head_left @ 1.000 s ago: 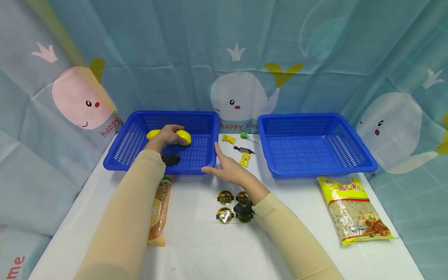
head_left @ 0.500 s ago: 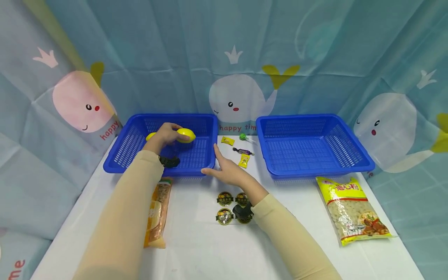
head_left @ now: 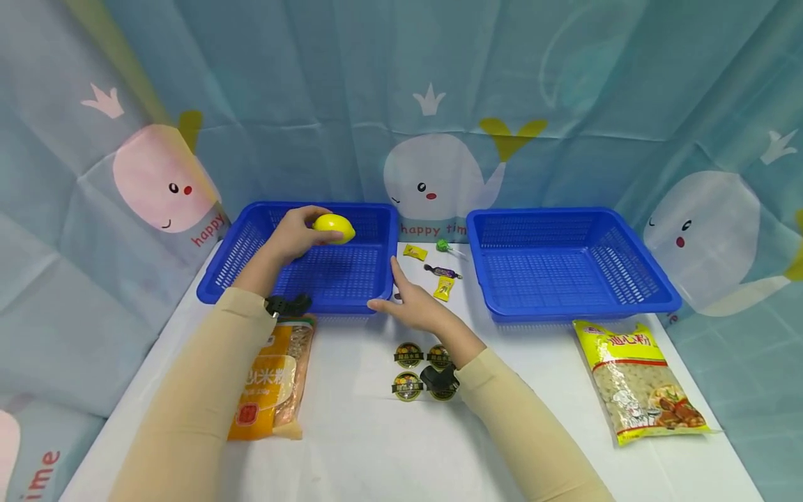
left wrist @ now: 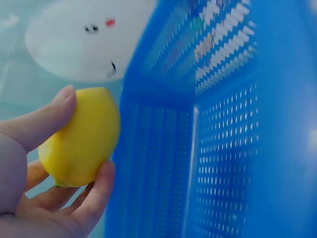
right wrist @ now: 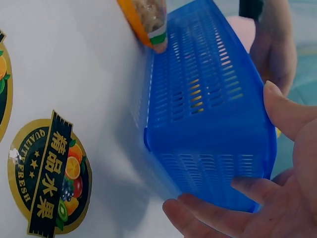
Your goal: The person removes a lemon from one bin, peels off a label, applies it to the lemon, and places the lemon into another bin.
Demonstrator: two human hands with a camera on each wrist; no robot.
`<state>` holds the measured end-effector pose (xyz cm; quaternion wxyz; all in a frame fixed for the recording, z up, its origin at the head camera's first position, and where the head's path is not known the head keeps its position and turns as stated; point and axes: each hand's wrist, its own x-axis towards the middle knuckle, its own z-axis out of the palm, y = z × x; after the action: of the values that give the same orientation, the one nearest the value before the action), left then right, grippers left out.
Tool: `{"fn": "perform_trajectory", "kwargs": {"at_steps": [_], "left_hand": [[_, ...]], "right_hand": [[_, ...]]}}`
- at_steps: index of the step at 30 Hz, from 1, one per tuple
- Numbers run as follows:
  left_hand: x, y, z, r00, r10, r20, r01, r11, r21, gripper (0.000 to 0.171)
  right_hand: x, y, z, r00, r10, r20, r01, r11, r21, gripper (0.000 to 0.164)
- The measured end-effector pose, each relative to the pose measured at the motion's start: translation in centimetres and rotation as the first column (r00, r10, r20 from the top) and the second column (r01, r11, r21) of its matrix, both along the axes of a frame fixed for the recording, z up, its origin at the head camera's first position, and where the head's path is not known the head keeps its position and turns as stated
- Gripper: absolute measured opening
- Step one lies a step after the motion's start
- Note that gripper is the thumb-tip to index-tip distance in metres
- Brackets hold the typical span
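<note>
In the head view my left hand (head_left: 297, 233) holds a yellow lemon (head_left: 334, 227) above the left blue basket (head_left: 335, 307). The left wrist view shows the thumb on one side of the lemon (left wrist: 86, 136) and the curled fingers on the other. My right hand (head_left: 410, 303) lies at the same basket's near right corner, fingers fairly straight and spread. Seen from the right wrist, its thumb is at the rim and its fingers lie along the outer wall of the basket (right wrist: 213, 134). Something yellow shows through the slots; my left hand hides part of the basket's inside.
A second blue basket (head_left: 539, 310) stands at the right. Between the baskets lie yellow-wrapped candies (head_left: 443, 288), a purple-wrapped candy (head_left: 442, 272) and a green lollipop (head_left: 442, 245). An orange bag (head_left: 270, 387), a yellow pasta bag (head_left: 640, 383) and round stickers (head_left: 408, 385) lie nearer.
My left hand has lifted the lemon upward from inside the left basket. The other lemon there has gone out of sight behind the hand. My right hand has stayed at the corner.
</note>
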<state>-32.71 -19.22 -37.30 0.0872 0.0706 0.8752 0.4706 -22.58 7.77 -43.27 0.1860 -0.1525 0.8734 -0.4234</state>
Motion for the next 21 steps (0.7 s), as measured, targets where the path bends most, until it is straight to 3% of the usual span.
{"fn": "perform_trajectory", "kwargs": {"at_steps": [4,13,18,21], "left_hand": [[2.2,-0.4,0.5,0.998,0.013,-0.061,-0.012,1.000,0.013,0.077],[7.2,-1.3,1.4,0.991,0.076,-0.114,-0.060,0.988,0.141,0.064],[9.5,-0.8,0.9,0.984,0.084,-0.159,-0.059,0.986,0.157,0.060],[10.9,-0.1,0.2,0.984,0.075,-0.164,-0.050,0.988,0.148,0.061]], "right_hand": [[0.0,0.0,-0.1,1.000,-0.007,-0.008,0.007,0.999,-0.032,0.110],[0.2,-0.5,-0.4,0.998,-0.055,0.038,0.060,0.987,-0.149,0.109],[0.4,-0.4,-0.4,0.995,-0.082,0.065,0.093,0.977,-0.190,0.107],[0.6,-0.2,-0.2,0.995,-0.094,0.037,0.098,0.983,-0.155,0.105]]}}
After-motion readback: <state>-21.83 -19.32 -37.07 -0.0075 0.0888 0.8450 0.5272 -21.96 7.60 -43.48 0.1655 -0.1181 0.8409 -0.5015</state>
